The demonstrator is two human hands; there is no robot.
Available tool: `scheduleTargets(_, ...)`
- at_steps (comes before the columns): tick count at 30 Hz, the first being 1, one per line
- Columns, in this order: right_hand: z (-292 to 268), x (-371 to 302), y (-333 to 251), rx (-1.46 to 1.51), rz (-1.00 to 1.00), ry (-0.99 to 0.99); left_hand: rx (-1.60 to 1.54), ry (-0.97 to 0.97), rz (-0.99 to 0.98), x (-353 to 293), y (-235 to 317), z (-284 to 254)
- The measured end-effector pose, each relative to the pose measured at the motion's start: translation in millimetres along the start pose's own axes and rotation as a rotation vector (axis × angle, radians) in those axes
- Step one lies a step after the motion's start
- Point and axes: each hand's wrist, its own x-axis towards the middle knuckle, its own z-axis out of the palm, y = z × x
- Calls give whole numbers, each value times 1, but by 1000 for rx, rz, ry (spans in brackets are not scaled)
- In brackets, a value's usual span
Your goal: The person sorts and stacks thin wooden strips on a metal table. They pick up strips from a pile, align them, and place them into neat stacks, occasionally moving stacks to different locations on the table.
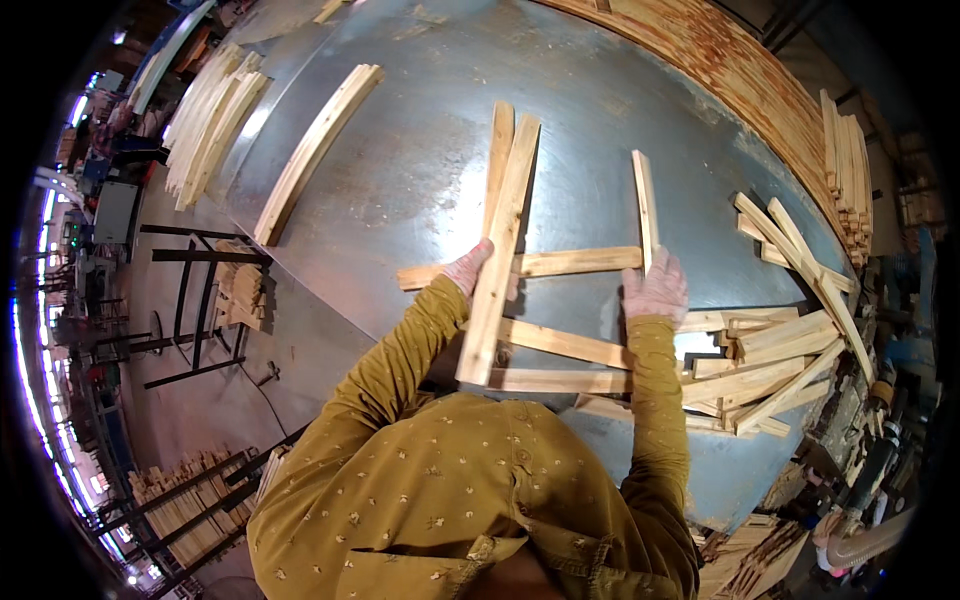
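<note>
My left hand is closed round a long pale wooden board, which is raised at a slant above the steel tabletop. Fingertips show at the board's right edge. A second wooden board shows behind its far end; whether the hand holds that one too is hidden. My right hand is closed on the near end of a narrow wooden strip that points away from me. Between the hands a wooden slat lies crosswise under the long board. Nearer to me lie two more slats.
A loose pile of wooden pieces covers the table's right side. One board lies at the left, with a stack of boards beyond. A black metal stand is left of the steel table. Plywood borders the far right.
</note>
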Motion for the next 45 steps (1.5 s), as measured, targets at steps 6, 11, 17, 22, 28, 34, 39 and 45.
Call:
scheduleTargets(6,56,-37,-153,426,9,-347,500,411,326,92,-34,-56)
scheduleTargets(11,86,-61,-145,213,107,-61,705,324,319,65,64,-76)
scheduleTargets(17,62,-122,-203,1526,165,-7,1850,-186,1470,104,-8,-98)
scheduleTargets(22,55,-214,-145,1458,527,739,1471,-47,667,14,3,72)
scheduleTargets(28,129,-452,38,1324,1192,1234,2016,490,452,75,-48,36)
scheduleTargets(34,184,-622,169,781,2102,543,1948,414,564,102,-71,56)
scheduleTargets(39,241,-617,279,804,2054,445,2181,483,620,110,-82,61)
scheduleTargets(45,284,-608,368,881,1991,570,2372,548,560,70,-131,67)
